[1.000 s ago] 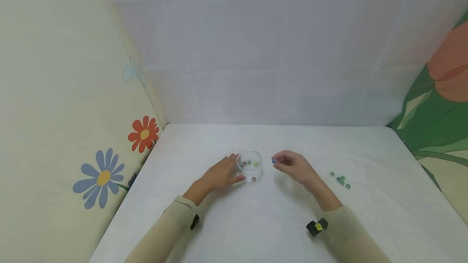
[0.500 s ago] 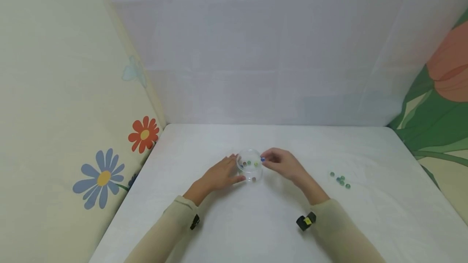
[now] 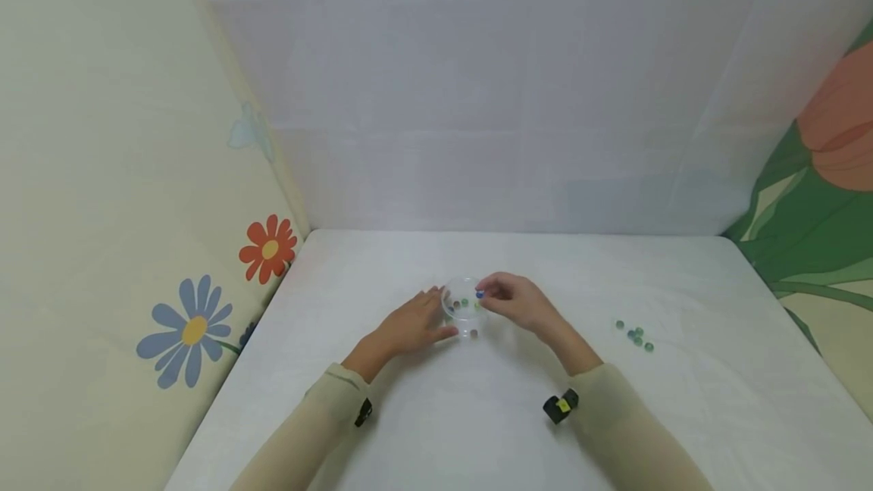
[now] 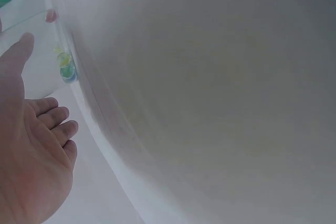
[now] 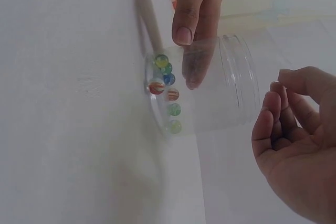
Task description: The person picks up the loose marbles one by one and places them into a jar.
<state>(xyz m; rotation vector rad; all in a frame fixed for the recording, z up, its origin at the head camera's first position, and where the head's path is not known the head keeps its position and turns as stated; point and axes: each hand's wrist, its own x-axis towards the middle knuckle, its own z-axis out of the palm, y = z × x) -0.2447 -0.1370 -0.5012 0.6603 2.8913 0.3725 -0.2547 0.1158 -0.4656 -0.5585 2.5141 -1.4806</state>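
Note:
A clear, wide-mouthed jar [image 3: 466, 318] stands upright on the white table, with several glass marbles [image 5: 172, 94] at its bottom. My left hand [image 3: 408, 324] rests against the jar's left side, thumb in front and fingers toward the back, all fairly straight. In the left wrist view that hand's fingers [image 4: 62, 129] look relaxed. Over the right part of the jar's mouth, my right hand [image 3: 521, 303] pinches a blue marble [image 3: 480, 295] between thumb and fingertips. The right wrist view shows these fingertips just off the rim, hiding the marble.
Several loose green and bluish marbles [image 3: 637, 340] lie in a small group on the table [image 3: 436, 415], right of the right forearm. A white cloth wall [image 3: 505, 97] rises behind the table, and flower-printed panels [image 3: 102, 135] flank it.
My right hand has moved left with the blue marble, from beside the jar to over its mouth. The left hand and the jar have stayed in place.

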